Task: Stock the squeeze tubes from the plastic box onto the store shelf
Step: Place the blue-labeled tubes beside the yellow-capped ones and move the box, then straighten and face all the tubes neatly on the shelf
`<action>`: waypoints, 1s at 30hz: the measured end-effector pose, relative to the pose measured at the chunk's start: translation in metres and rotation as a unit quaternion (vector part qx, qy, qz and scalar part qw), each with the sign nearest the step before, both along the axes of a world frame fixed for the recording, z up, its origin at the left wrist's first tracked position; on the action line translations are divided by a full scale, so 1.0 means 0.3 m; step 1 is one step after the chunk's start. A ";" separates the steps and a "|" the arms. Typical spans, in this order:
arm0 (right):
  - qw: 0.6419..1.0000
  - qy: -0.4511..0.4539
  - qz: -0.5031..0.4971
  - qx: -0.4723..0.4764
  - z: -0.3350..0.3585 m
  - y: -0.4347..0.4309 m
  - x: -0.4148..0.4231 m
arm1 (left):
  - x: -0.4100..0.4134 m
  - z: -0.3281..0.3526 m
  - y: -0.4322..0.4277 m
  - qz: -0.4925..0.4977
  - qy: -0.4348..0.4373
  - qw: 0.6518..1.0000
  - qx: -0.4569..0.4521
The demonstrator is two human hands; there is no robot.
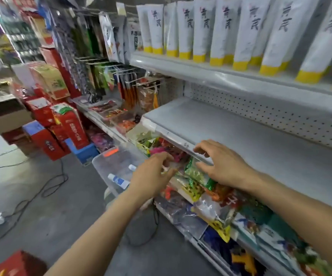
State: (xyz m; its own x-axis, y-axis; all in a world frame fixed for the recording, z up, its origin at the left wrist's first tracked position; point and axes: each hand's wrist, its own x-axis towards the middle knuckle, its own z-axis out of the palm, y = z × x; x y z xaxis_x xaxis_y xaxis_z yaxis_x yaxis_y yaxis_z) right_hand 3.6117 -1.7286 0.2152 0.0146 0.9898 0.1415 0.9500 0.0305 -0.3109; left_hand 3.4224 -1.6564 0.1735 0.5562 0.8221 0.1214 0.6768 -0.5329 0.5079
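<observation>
A clear plastic box [109,162] with an orange tag stands low beside the shelving. Two white and blue squeeze tubes lie in it: one tube [119,181] near the front, a second tube [132,167] partly hidden by my left hand. My left hand [153,176] hovers over the box's right side with fingers loosely bent and nothing in it. My right hand [218,164] hangs at the front edge of the bare grey middle shelf [240,140], fingers spread, holding nothing. White tubes with yellow caps [201,30] fill the top shelf.
Colourful snack bags [197,188] crowd the shelf below my hands. Packets hang on pegs [105,72] to the left. Red cartons [61,124] and a blue stool [85,152] stand on the floor, where black cables [47,188] trail.
</observation>
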 end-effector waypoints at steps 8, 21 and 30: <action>0.988 0.103 0.026 -0.112 -0.246 0.542 -0.308 | -0.368 -0.197 0.460 0.116 -0.007 0.983 -0.144; 0.944 0.131 0.044 -0.300 -0.887 1.420 -0.486 | -0.523 -0.761 1.109 0.281 -0.034 0.902 -0.325; 0.929 0.037 -0.020 -0.367 -1.452 1.806 -0.503 | -0.412 -1.249 1.543 0.255 0.104 0.890 -0.363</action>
